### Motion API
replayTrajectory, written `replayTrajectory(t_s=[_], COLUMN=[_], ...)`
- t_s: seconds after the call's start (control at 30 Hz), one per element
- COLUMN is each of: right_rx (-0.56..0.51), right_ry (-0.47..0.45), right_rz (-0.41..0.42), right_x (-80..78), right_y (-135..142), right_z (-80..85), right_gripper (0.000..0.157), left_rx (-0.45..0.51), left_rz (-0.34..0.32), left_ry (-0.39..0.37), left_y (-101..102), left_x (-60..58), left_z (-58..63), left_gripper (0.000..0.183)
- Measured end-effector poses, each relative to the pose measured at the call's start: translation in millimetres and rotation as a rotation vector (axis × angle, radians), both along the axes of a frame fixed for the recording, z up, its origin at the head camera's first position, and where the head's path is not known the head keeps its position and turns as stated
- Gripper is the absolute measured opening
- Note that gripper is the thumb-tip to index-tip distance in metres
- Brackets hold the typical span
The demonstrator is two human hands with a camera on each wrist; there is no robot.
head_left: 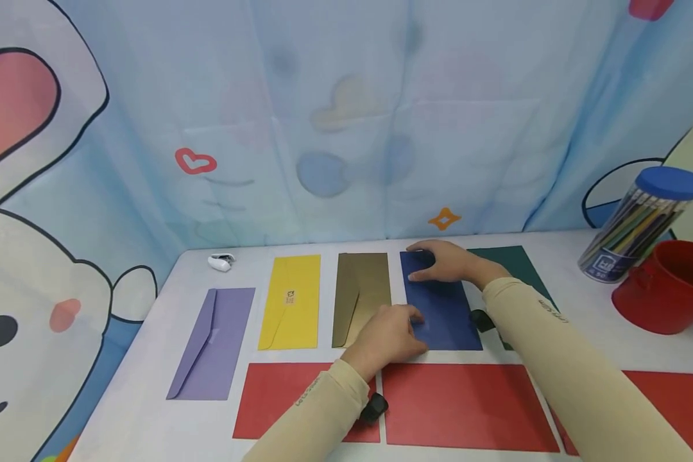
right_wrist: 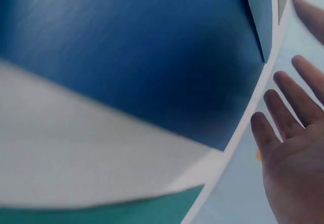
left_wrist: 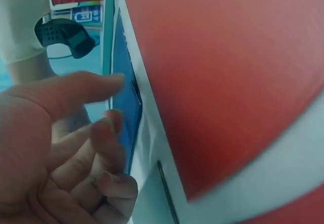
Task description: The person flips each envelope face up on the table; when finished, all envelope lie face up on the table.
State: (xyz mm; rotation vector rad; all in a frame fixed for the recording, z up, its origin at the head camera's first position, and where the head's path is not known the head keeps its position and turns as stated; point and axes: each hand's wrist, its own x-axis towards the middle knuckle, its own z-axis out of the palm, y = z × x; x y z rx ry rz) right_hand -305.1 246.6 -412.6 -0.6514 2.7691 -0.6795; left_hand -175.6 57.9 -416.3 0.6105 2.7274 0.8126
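Note:
A blue envelope [head_left: 444,314] lies on the white table between my two hands. My left hand [head_left: 388,333] is at its lower left side, overlapping the bottom of the gold envelope [head_left: 369,276]. In the left wrist view, the left fingers [left_wrist: 109,143] bend loosely, thumb apart from them, with nothing held. Over the upper end of the blue envelope is my right hand [head_left: 447,262], thumb and fingers spread. The right wrist view shows these fingers [right_wrist: 286,110] straight and parted, the blue envelope's flap [right_wrist: 260,11] nearby. A dark green envelope [head_left: 514,263] lies partly hidden behind the right forearm.
Yellow [head_left: 291,289] and purple [head_left: 233,346] envelopes lie to the left. Several red sheets or envelopes [head_left: 468,404] line the front. A blue-lidded tub of pencils [head_left: 635,231] tilts beside a red mug [head_left: 670,289] at right. A small white object [head_left: 221,262] sits back left.

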Motion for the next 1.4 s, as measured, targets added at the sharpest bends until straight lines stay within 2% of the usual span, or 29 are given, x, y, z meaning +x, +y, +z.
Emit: replayTrajectory(t_s=[0.17, 0.37, 0.6, 0.73, 1.0, 1.27, 1.4], right_rx=[-0.001, 0.018, 0.043, 0.039, 0.05, 0.052, 0.083], right_ry=[0.006, -0.018, 0.003, 0.0, -0.052, -0.086, -0.086], right_rz=[-0.05, -0.13, -0.173, -0.178, -0.23, -0.247, -0.26], right_x=[9.1, 23.0, 32.6, 37.7, 37.3, 31.1, 32.5], right_y=[25, 76, 129, 148, 168, 167, 169], right_z=[4.8, 16.9, 7.6, 2.7, -4.8, -11.7, -10.7], right_gripper=[0.075, 0.085, 0.093, 0.09, 0.095, 0.1, 0.098], left_rx=[-0.008, 0.031, 0.015, -0.051, -0.219, -0.31, -0.344], left_rz=[-0.024, -0.083, -0.15, -0.138, -0.102, -0.032, -0.054], left_ry=[0.019, 0.073, 0.181, 0.217, 0.226, 0.236, 0.232], left_y=[12, 39, 76, 99, 146, 154, 156], left_x=[3.8, 3.0, 1.4, 4.7, 8.4, 8.8, 10.2], left_z=[4.3, 4.6, 5.1, 5.1, -4.9, -10.8, -12.6], left_gripper=[0.039, 0.043, 0.053, 0.055, 0.058, 0.048, 0.047])
